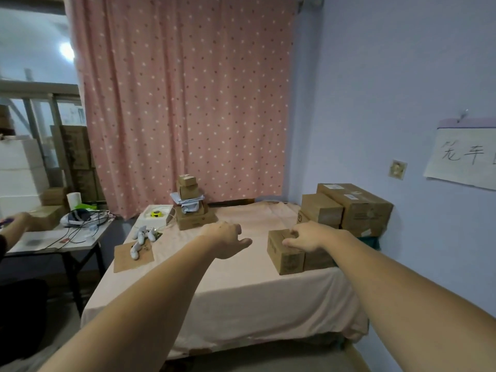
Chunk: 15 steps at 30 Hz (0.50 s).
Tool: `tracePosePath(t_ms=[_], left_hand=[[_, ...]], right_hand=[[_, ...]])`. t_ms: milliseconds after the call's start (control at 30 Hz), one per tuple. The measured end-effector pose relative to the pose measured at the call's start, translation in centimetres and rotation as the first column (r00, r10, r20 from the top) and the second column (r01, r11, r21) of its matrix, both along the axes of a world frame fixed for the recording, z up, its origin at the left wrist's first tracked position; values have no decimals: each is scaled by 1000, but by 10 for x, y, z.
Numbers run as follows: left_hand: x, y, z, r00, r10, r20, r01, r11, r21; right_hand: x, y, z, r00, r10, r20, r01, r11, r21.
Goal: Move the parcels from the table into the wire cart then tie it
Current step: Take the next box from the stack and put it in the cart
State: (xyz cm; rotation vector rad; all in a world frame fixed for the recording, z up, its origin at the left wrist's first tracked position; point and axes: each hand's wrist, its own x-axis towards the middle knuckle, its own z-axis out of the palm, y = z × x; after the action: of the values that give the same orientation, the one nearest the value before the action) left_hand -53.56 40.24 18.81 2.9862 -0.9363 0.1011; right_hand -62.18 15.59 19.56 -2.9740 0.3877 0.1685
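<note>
A small brown parcel [285, 255] sits on the pink-covered table [236, 288] at the right. My right hand [308, 237] rests on its top, fingers curled over the top edge. My left hand [228, 238] hovers to the left of that parcel, fingers apart, holding nothing. Larger parcels [354, 208] are stacked at the table's far right against the wall. A pile of small parcels [192, 208] stands at the back middle. No wire cart is in view.
A flat cardboard sheet [133, 257] with white objects [142, 237] lies at the table's left. A white box with a tape measure [157, 214] sits behind. A side table [59, 237] with cables stands left, another person's hand [21, 220] over it. A curtain hangs behind.
</note>
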Motion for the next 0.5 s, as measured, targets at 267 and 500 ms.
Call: tracePosePath(t_ms=[267, 500], left_hand=[[131, -31, -12, 994, -102, -32, 103, 994, 42], [231, -81, -24, 972, -225, -66, 231, 967, 108]], right_hand=[[107, -13, -29, 994, -102, -30, 103, 994, 24], [172, -48, -39, 975, -209, -73, 213, 975, 63]])
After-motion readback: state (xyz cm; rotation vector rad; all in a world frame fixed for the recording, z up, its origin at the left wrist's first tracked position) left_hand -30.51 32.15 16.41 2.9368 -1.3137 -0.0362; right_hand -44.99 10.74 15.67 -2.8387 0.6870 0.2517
